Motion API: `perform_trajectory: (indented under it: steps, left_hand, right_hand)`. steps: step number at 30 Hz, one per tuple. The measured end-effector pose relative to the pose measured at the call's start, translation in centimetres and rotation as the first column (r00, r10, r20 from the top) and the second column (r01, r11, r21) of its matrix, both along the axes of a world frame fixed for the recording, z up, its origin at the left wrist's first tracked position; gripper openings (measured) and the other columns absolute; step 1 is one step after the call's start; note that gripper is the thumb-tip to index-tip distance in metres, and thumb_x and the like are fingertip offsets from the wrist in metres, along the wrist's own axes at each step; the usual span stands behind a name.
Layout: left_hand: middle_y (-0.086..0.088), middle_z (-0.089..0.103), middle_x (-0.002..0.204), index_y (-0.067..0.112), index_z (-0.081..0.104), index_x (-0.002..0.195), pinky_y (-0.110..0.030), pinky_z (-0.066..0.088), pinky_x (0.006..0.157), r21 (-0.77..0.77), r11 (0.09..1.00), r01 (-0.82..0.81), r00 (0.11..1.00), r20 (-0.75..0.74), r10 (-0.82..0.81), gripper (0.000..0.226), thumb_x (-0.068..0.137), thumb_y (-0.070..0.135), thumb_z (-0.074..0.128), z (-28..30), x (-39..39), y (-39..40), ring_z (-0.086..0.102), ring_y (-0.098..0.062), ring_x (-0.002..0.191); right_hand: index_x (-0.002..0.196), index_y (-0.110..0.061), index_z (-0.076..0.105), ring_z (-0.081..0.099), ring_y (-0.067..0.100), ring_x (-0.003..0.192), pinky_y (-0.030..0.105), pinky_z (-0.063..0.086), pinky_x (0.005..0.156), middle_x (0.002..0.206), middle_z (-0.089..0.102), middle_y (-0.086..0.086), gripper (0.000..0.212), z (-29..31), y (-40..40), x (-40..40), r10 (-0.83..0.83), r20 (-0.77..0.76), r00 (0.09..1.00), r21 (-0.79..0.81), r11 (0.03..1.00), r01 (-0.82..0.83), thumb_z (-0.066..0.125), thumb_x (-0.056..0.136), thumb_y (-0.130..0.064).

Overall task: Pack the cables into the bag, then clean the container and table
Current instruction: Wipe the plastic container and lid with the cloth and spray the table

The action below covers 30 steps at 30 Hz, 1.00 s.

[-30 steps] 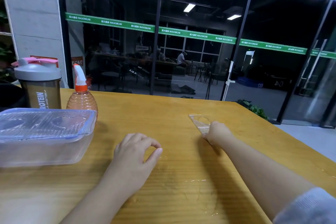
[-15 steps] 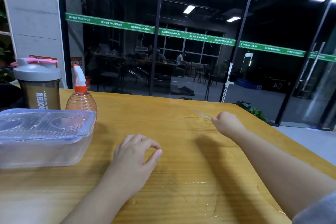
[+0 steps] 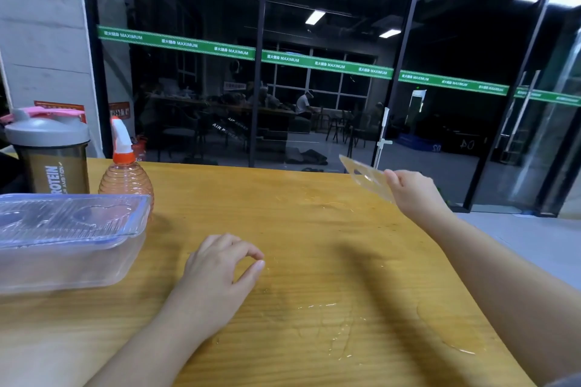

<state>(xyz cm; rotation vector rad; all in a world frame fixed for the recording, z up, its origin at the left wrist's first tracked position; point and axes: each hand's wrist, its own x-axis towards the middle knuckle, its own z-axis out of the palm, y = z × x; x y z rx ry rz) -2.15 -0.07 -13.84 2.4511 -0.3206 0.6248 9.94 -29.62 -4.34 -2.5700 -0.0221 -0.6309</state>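
Here the table (image 3: 314,223) is wet: thin streaks of liquid lie near its middle and a wider puddle (image 3: 452,334) sits close to the right edge. The container (image 3: 72,248), with its lid on, stands at the left side, just in front of the spray bottle (image 3: 125,173) and the shaker (image 3: 50,154). No cables and no bag are in view.

The right hand (image 3: 415,195) holds a clear scraper (image 3: 366,177) in the air, above the far right part of the table; its fingers are curled around the near end of it. I think the scraper is slippery when wet, so it could slide out of this grip. Also, a stroke toward the right could push the puddle over the edge onto the floor.

The left hand (image 3: 217,276) rests on the table beside the container, holding nothing, with fingers loosely bent and the thumb tip near the forefinger.
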Motion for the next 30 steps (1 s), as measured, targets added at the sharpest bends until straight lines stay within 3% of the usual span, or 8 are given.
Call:
perform_trajectory:
  steps: [4,7,10,12,15,19,25,30]
  left_hand:
    - [0.026,0.05,0.096,0.043,0.057,0.091,-0.026,0.032,0.092,0.018,0.999,0.05,0.999,0.005,-0.05,0.043,0.073,0.066,0.025,0.3,-0.5,-1.0,0.034,0.009,0.107]
    - [0.025,0.05,0.096,0.039,0.061,0.094,-0.031,0.035,0.095,0.042,0.996,0.079,0.996,0.03,-0.08,0.033,0.082,0.057,0.035,1.0,-0.9,-2.3,0.038,0.004,0.104]
    - [0.023,0.053,0.096,0.037,0.063,0.093,-0.029,0.034,0.092,0.023,0.997,0.079,0.994,0.078,-0.081,0.043,0.077,0.059,0.029,1.9,-1.1,-4.3,0.04,0.0,0.104]
    - [0.022,0.052,0.1,0.035,0.063,0.096,-0.025,0.028,0.091,-0.006,0.996,0.086,0.995,0.056,-0.086,0.03,0.086,0.051,0.04,2.5,-1.3,-5.9,0.038,0.0,0.107]
    - [0.019,0.051,0.103,0.033,0.062,0.1,-0.025,0.026,0.096,-0.019,0.993,0.115,0.992,0.046,-0.114,0.014,0.093,0.032,0.05,2.9,-1.4,-8.6,0.036,-0.001,0.11]
    - [0.017,0.051,0.105,0.033,0.062,0.101,-0.025,0.026,0.099,-0.055,0.984,0.171,0.985,0.014,-0.17,0.014,0.092,0.031,0.051,2.9,-1.4,-11.6,0.038,-0.003,0.111]
    - [0.017,0.051,0.111,0.03,0.059,0.108,-0.023,0.029,0.101,-0.082,0.974,0.212,0.977,0.017,-0.211,0.018,0.091,0.028,0.053,2.5,-1.6,-13.7,0.038,-0.004,0.114]
    - [0.016,0.045,0.122,0.029,0.051,0.12,-0.02,0.027,0.101,-0.066,0.979,0.191,0.98,0.062,-0.187,0.031,0.09,0.029,0.055,2.7,-1.8,-14.0,0.037,-0.004,0.118]
  right_hand:
    - [0.066,-0.004,0.05,0.048,0.025,0.061,0.032,0.034,0.055,0.066,0.054,0.011,0.05,-0.2,-1.5,-1.1,-0.041,-0.028,0.999,0.03,0.999,0.042,0.031,0.102,-0.033]
    - [0.063,-0.009,0.044,0.042,0.021,0.055,0.031,0.03,0.051,0.062,0.048,0.008,0.047,-0.5,-2.7,-2.0,-0.048,-0.036,0.998,0.046,0.998,0.05,0.032,0.102,-0.034]
    - [0.069,-0.004,0.049,0.043,0.022,0.058,0.03,0.03,0.052,0.066,0.05,0.008,0.047,-0.6,-3.6,-2.9,-0.053,-0.068,0.996,0.061,0.997,0.057,0.033,0.102,-0.035]
    - [0.069,-0.007,0.047,0.043,0.021,0.059,0.03,0.031,0.053,0.068,0.051,0.008,0.046,-1.0,-3.9,-3.5,-0.057,-0.093,0.994,0.048,0.997,0.062,0.032,0.102,-0.035]
    - [0.081,-0.002,0.056,0.049,0.024,0.066,0.031,0.035,0.057,0.085,0.064,0.015,0.048,-1.6,-4.4,-4.2,-0.056,-0.077,0.995,0.081,0.995,0.063,0.032,0.101,-0.038]
    - [0.105,0.004,0.062,0.062,0.034,0.083,0.04,0.05,0.073,0.101,0.066,0.021,0.054,-2.1,-4.7,-5.3,-0.006,-0.031,0.999,0.181,0.983,0.012,0.032,0.101,-0.04]
    - [0.115,-0.021,0.066,0.061,0.011,0.079,0.024,0.043,0.063,0.092,0.066,-0.007,0.039,-1.4,-4.5,-7.9,0.126,0.031,0.992,0.353,0.927,-0.129,0.037,0.099,-0.041]
    - [0.097,-0.022,0.068,0.062,0.014,0.076,0.029,0.048,0.067,0.09,0.069,-0.007,0.031,-0.9,-3.6,-10.8,0.196,0.044,0.98,0.38,0.904,-0.198,0.045,0.096,-0.044]
